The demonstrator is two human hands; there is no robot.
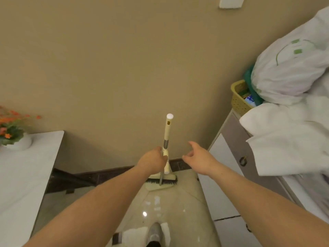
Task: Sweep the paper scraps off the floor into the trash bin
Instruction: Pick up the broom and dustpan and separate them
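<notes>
A cream broom [168, 129] stands upright against the beige wall, its dark bristles resting in a cream dustpan [160, 187] on the tiled floor. My left hand [153, 160] grips the two handles low down, where the dustpan's shorter handle meets the broom's pole. My right hand [195, 155] hovers just right of the handles with relaxed fingers and holds nothing. White paper scraps [137, 234] lie on the floor at the bottom, beside my shoe [154, 232]. No trash bin is in sight.
A white table [21, 175] with a flower pot [12, 132] stands at the left. At the right is a white cabinet [229, 175], with white bedding [293, 122] and a yellow basket [239, 98] on top. A narrow strip of glossy floor runs between them.
</notes>
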